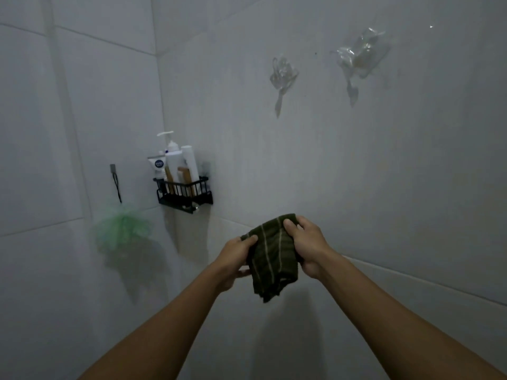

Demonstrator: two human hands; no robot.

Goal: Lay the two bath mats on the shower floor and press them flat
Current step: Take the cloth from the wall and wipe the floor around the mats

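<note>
A dark green bath mat [270,259] with thin pale stripes hangs bunched and folded in the air in front of the tiled wall. My left hand [236,259] grips its left edge, thumb on top. My right hand [304,244] grips its upper right corner, thumb pressed on the fabric. The mat's lower end dangles free below both hands. Only this one mat is in view; the shower floor is out of frame.
A black wire caddy [184,194] with several bottles hangs in the wall corner. A green mesh sponge [122,229] hangs from a hook [112,168] on the left wall. Two clear plastic hooks [282,75] [356,57] stick to the right wall.
</note>
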